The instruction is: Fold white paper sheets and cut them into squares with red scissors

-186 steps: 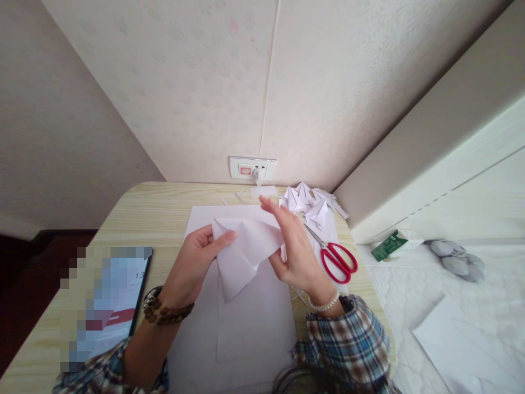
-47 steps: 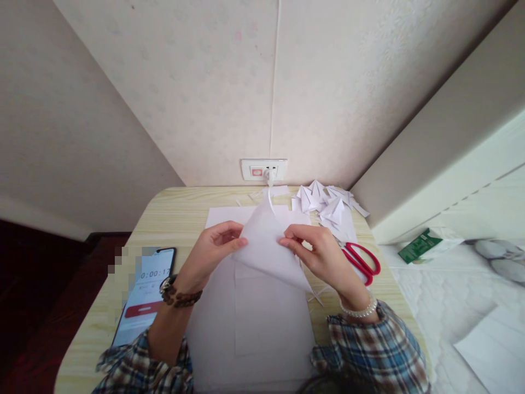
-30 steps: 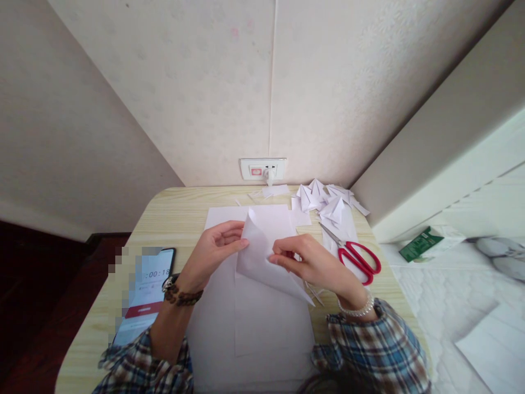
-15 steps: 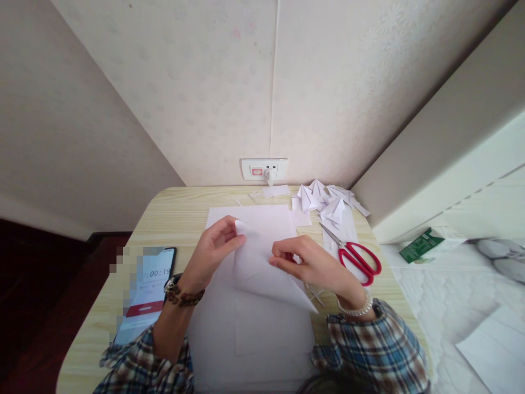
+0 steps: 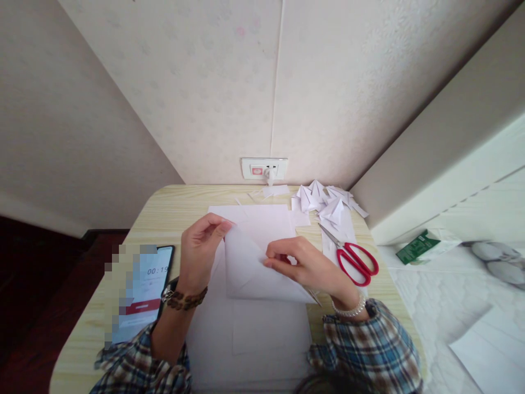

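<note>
A white sheet of paper (image 5: 246, 268) is raised and slanted above a larger stack of white paper (image 5: 213, 350). My left hand (image 5: 200, 249) pinches its upper left corner between thumb and fingers. On the sheet's upper right edge, my right hand (image 5: 305, 265) has thumb and forefinger closed in a pinch. The sheet's lower edge runs across to a point beneath my right wrist, partly hidden by that hand. Just right of my right hand lie red-handled scissors (image 5: 356, 264), blades partly spread and pointing away.
Folded paper pieces (image 5: 331, 209) cluster at the table's back right. Paper strips (image 5: 262, 194) lie near the wall socket (image 5: 263, 168). A phone (image 5: 143, 295) rests by my left forearm. A green and white box (image 5: 424, 246) and glasses (image 5: 498, 262) sit on the quilted surface at right.
My left hand has shifted left with the paper's corner, drawing the sheet tauter and more slanted. My right hand has moved slightly left, still pinching the edge.
</note>
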The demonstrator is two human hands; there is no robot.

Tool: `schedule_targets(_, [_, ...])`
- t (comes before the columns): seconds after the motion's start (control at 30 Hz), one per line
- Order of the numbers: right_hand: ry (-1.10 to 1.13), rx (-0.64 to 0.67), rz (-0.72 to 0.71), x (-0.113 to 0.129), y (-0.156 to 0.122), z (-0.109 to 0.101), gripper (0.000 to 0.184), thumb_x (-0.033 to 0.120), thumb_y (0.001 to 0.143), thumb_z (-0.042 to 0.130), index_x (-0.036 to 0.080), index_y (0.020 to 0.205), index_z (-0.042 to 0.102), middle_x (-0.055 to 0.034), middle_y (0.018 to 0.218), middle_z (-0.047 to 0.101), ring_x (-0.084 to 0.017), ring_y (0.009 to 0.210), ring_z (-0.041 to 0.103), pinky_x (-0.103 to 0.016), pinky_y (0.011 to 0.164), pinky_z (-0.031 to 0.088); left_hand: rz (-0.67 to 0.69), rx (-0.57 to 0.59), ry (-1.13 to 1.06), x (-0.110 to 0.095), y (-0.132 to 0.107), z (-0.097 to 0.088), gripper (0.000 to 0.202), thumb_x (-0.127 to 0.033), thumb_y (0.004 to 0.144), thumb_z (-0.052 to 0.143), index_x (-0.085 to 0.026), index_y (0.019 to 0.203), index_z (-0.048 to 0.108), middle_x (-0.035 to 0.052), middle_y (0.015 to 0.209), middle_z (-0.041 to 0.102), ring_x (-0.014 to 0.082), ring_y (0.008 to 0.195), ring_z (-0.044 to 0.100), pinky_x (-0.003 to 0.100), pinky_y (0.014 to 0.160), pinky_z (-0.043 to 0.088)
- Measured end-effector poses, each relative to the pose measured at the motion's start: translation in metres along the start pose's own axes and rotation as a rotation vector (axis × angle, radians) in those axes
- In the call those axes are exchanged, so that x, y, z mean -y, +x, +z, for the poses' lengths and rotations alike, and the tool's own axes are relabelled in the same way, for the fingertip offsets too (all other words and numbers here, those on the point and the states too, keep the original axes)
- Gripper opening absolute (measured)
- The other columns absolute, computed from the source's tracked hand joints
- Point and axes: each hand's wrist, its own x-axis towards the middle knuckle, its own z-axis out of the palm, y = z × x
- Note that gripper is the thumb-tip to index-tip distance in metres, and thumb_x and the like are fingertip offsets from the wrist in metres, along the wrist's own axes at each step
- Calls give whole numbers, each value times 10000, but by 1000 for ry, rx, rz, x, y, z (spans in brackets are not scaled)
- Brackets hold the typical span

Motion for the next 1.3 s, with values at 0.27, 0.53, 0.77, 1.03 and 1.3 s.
schedule_targets(0.27, [-433,-564,-61,-14,-3,5,210,245,915,534,166,822,706,-28,638,628,-145,619,565,-255,589,388,182,302,-256,-14,-8,2,414,-497,851,534,-207,643,743,55,578,657,203,686,585,352,758,454])
schedule_targets(0.53, [-684,-877,-296,-15,-10,11,154,138,869,596,156,963,717,17,508,500,-122,486,435,-286,472,301,-499,154,-195,-5,-2,5,302,-417,713,701,-157,560,688,33,578,644,157,596,567,267,618,450])
schedule_targets(0.77, [-528,-767,-496,-15,-11,16,373,2,831,575,168,1160,637,-65,906,727,-174,908,663,-297,767,536,-682,270,-415,-7,-1,0,301,-445,701,713,-147,741,722,65,747,722,203,757,644,283,679,479])
schedule_targets(1.03, [-239,-851,-253,-10,-2,17,370,61,886,505,258,1179,614,-42,1047,727,-174,964,683,-314,825,563,-409,7,-225,1,1,0,157,-290,629,789,-161,699,732,-5,668,669,98,616,536,207,593,430])
schedule_targets(1.3, [471,-821,153,-5,7,15,352,428,958,376,187,1119,575,-69,861,710,-165,773,686,-263,598,550,-164,-73,-62,2,-1,1,58,-240,686,727,-184,678,715,-35,594,621,94,550,496,216,548,393])
